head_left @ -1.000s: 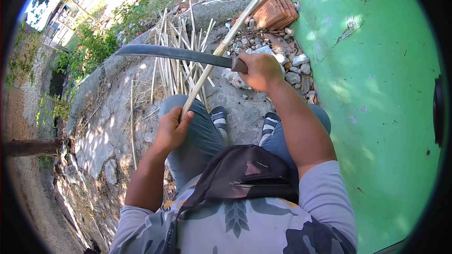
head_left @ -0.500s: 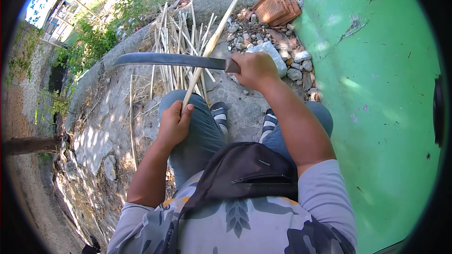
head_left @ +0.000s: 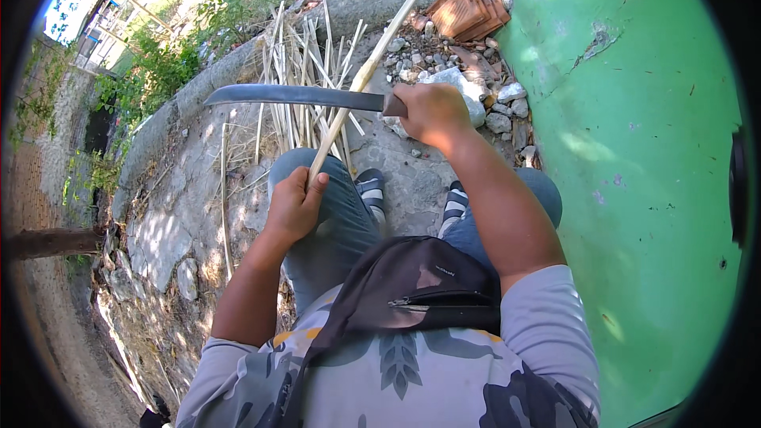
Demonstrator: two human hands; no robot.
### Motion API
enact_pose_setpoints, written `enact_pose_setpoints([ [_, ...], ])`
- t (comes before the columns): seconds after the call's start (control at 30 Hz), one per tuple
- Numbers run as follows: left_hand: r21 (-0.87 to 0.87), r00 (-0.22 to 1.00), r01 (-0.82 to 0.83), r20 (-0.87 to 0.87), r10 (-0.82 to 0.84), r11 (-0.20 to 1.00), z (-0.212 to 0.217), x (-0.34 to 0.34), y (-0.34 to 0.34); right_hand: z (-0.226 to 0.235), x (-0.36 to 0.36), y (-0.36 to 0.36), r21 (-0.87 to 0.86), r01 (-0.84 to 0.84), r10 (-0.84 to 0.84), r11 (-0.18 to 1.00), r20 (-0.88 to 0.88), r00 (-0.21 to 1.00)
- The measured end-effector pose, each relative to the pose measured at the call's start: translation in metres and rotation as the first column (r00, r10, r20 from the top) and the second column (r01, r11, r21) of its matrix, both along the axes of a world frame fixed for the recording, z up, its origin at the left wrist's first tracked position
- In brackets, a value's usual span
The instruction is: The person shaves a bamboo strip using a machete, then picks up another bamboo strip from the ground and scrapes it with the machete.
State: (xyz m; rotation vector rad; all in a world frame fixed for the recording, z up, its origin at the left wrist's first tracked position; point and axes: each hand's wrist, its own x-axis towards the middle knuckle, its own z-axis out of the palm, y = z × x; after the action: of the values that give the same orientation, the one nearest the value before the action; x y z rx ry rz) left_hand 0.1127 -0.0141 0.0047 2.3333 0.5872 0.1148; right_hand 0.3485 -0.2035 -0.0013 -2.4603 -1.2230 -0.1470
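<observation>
The left hand (head_left: 295,204) is closed in a fist around the near end of a long pale bamboo stick (head_left: 366,73), resting on the left knee of the blue jeans (head_left: 341,214). From that fist the stick slants up and away to the right, over the ground, its far tip reaching toward the stack of red roof tiles (head_left: 468,9). The right hand (head_left: 432,111) is wrapped tight around the dark handle of a machete (head_left: 295,96), whose long grey blade runs out level to the left and crosses the stick about midway, on the side facing the camera; whether the edge touches the stick cannot be told. Beyond the blade lies a loose pile of thin split bamboo strips (head_left: 305,79) on the cracked concrete ground (head_left: 166,222). 2 striped shoes (head_left: 371,188) show below the knees. A dark sling bag (head_left: 412,289) hangs across the chest. Grey stones (head_left: 476,95) lie at the foot of the green wall (head_left: 634,158) on the right.
</observation>
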Motion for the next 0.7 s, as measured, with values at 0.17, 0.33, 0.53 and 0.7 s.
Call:
enact_pose_setpoints([
  [0.17, 0.073, 0.998, 0.053, -0.028, -0.051, 0.996, 0.008, 0.002, -0.006, -0.018, 0.029, -0.019, 0.177, 0.172, -0.161, 0.969, -0.079, 0.984],
  [0.33, 0.113, 0.998, 0.045, -0.057, -0.038, 0.993, 0.006, 0.002, -0.004, -0.009, 0.003, -0.005, 0.047, 0.049, -0.045, 0.998, -0.07, 0.996],
  [0.53, 0.077, 1.0, 0.007, 0.019, -0.008, 0.997, 0.005, 0.001, -0.008, -0.004, 0.004, -0.004, 0.06, 0.036, -0.028, 0.998, -0.128, 0.991],
  [0.7, 0.104, 1.0, -0.011, -0.014, 0.012, 0.995, 0.007, 0.002, -0.011, -0.017, 0.013, -0.004, 0.075, 0.039, -0.035, 0.996, -0.051, 0.998],
])
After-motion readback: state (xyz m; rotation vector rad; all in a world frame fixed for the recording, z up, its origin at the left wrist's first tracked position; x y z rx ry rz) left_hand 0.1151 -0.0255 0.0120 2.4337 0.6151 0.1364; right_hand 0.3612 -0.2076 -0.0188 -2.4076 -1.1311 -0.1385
